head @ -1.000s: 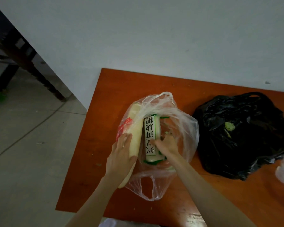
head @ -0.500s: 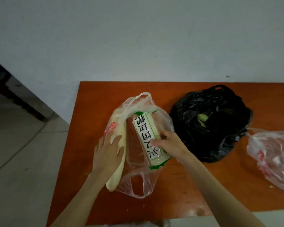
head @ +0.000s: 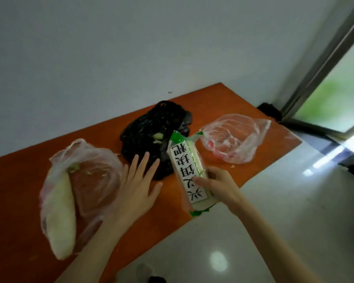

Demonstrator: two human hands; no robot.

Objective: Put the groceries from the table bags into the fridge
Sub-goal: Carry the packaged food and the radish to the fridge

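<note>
While my right hand [head: 217, 186] curls its fingers and thumb round the lower half of 1 long flat packet [head: 189, 172], that packet is lifted clear of the bench [head: 25, 221] and tilts over the bench's near edge, just in front of the black bag. It is clear plastic with green ends and a white label printed with 4 large black Chinese characters, upside down to me; I cannot read them surely. My left hand [head: 137, 188] is spread flat with straight fingers, holding nothing, between the left clear bag and the black bag; whether it touches the bench I cannot tell.

On the orange bench I count 3 bags. 1 clear bag [head: 84, 180] at the left holds 1 long white radish [head: 59, 217], whose blunt end sticks out towards me. 1 black bag [head: 151, 135] sits in the middle with a bit of pale green showing in its folds. 1 more clear bag [head: 235, 137], with red print too crumpled to read, lies at the right, well apart from the first.
</note>
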